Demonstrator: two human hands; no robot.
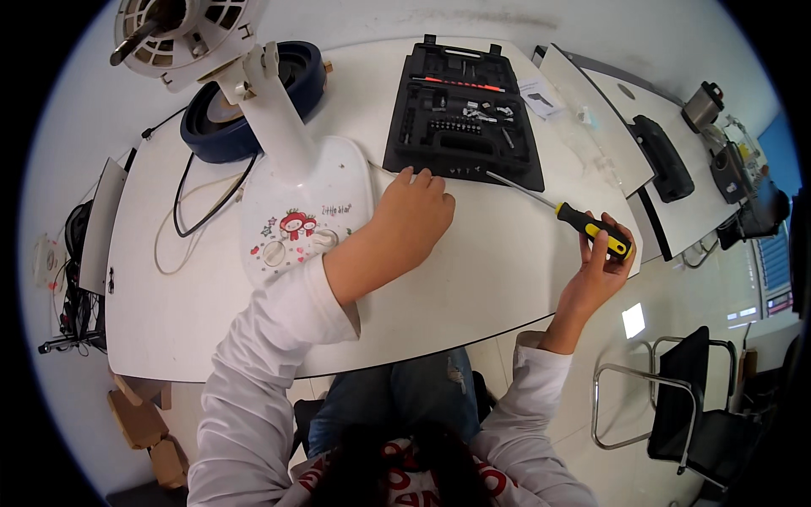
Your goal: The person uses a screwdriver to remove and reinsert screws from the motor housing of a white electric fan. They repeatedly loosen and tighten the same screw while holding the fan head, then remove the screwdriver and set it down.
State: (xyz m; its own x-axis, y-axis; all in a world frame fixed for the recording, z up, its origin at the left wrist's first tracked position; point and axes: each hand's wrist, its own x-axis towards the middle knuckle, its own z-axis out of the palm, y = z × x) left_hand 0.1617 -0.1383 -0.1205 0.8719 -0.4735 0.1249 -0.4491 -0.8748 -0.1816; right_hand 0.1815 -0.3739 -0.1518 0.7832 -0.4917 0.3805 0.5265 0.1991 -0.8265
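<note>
My right hand (598, 269) grips a long screwdriver by its black and yellow handle (595, 231). Its thin metal shaft points up and left toward the near edge of a black tool case (463, 114). That case lies open, with bits and small fittings in its moulded slots. Between the case and a white fan base (342, 182), my left hand (414, 215) reaches over the table with curled fingers. A thin, pale sliver shows by its fingertips; what the fingers hold is hidden. On the fan stand's neck is a motor housing with a vented, open cage (190, 38).
Behind the fan stand is a dark blue round ring-shaped object (215, 139). A black cable (190, 228) loops on the white table (456, 296) at left. To the right are a paper leaflet (539, 97), a clear plastic bag (591, 152) and a black chair (680, 389).
</note>
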